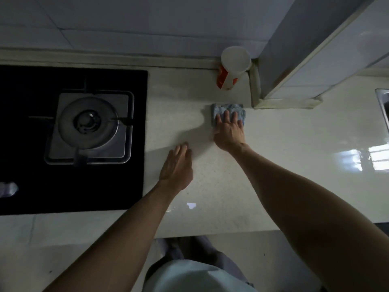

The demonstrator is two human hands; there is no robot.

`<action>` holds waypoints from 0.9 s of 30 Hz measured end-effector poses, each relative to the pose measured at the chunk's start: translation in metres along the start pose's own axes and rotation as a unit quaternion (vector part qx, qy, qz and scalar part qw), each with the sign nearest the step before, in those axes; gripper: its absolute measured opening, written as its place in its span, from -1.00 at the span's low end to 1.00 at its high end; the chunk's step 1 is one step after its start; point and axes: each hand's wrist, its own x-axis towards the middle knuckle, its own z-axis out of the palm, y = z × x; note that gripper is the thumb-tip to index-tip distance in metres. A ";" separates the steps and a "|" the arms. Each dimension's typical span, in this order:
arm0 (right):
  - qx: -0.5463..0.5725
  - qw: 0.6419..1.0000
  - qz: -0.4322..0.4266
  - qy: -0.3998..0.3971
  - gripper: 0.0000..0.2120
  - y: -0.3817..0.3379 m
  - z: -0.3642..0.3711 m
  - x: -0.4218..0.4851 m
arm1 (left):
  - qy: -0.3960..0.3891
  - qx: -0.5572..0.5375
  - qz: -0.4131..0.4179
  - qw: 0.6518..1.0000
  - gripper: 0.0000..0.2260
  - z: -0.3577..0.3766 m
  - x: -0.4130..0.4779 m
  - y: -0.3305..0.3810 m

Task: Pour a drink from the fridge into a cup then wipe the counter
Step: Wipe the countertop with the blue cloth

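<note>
Wiping looks to be the step in hand, so I judge the task to be in its second half. My right hand (229, 131) lies flat, fingers straight and spread, pressing a blue cloth (233, 107) onto the pale counter (284, 165), near the back and just beside the foot of a tiled pillar (294, 70). My left hand (176, 167) rests on the counter nearer to me, fingers relaxed and holding nothing, between the cloth and the black gas hob (90, 127).

The cup (234, 62), white with orange print, stands upright against the back wall, just behind the cloth and apart from it. From above its top shows only white, so I cannot tell whether there is drink in it. No bottle or carton is in view, which suggests the pouring is over.

Left to do, as I read it: carry the cloth over the rest of the counter, toward the hob and toward the sink (384, 110) at the right edge, and around the cup without knocking it.
</note>
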 end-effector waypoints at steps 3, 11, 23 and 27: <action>0.017 1.000 0.001 0.003 -0.29 -0.008 -0.007 0.024 | -0.034 0.023 0.002 0.999 -0.46 0.000 0.003 -0.001; 0.026 0.995 -0.098 -0.012 -0.25 -0.072 -0.011 0.032 | -0.036 -0.019 0.039 0.998 -0.61 -0.016 0.012 -0.009; 0.050 0.979 -0.179 0.078 -0.36 -0.037 0.019 -0.009 | -0.059 -0.025 0.046 0.997 -0.50 -0.027 0.015 -0.020; 0.040 0.990 -0.120 0.062 -0.30 -0.046 0.024 -0.008 | -0.064 -0.027 0.043 0.997 -0.50 -0.026 0.013 -0.017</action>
